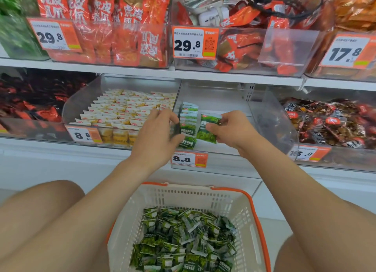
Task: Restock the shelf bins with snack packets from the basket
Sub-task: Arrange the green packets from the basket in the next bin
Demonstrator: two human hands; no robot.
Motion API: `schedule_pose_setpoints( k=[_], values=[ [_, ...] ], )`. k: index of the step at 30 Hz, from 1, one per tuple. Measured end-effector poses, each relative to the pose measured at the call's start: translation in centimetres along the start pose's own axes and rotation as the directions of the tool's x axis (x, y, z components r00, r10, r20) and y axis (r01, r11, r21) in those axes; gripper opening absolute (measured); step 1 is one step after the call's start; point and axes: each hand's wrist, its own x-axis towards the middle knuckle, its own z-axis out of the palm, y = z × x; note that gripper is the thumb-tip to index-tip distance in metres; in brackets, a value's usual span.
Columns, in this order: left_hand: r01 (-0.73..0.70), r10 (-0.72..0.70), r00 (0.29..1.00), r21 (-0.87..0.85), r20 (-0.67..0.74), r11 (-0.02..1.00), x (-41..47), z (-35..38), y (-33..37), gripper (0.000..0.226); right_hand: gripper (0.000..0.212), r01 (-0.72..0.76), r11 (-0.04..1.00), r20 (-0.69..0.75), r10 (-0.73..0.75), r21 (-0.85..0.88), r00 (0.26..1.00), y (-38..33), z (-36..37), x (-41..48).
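A white basket [240, 206] with an orange rim sits on the floor between my knees, filled with several green snack packets [183, 241]. Above it, a clear shelf bin [227, 105] holds a short upright row of the same green packets [188, 117] along its left wall. My left hand [160, 133] rests against the front of that row, fingers curled on the packets. My right hand [230, 131] pinches one green packet [208, 130] upright beside the row, inside the bin. The rest of the bin's floor is bare.
A bin of white-yellow packets [124, 111] stands to the left, and a bin of dark red-brown snacks [329, 121] to the right. Orange price tags [189, 160] line the shelf edge. The shelf above carries bins of red packets [114, 38].
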Motion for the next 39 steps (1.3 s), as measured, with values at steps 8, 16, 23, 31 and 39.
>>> schedule_pose_setpoints(
  k=[8, 16, 23, 31, 39],
  values=[
    [0.047, -0.083, 0.986, 0.237, 0.144, 0.97, 1.4, 0.8, -1.4, 0.046, 0.057, -0.205, 0.976, 0.223, 0.217, -0.079, 0.95, 0.8, 4.0, 4.4],
    [0.002, -0.041, 0.985, 0.228, 0.168, 0.974, 2.8, 1.0, -2.6, 0.018, 0.033, -0.278, 0.956, 0.261, 0.293, -0.092, 0.92, 1.8, 6.7, 6.3],
    [-0.002, -0.031, 0.984, 0.187, 0.177, 0.982, 2.9, 1.0, -3.1, 0.014, 0.056, -0.097, 0.976, 0.039, 0.106, -0.195, 0.994, 2.4, 7.1, 8.1],
    [0.001, -0.031, 0.983, 0.162, 0.183, 0.987, 3.0, 1.2, -3.2, 0.015, 0.043, -0.138, 0.95, 0.135, 0.181, -0.279, 0.974, 1.7, 7.8, 7.7],
    [0.004, -0.04, 0.984, 0.199, 0.176, 0.98, 2.8, 1.2, -3.0, 0.013, 0.049, -0.209, 0.961, 0.182, 0.241, -0.18, 0.953, 2.2, 7.8, 8.3]
  ],
)
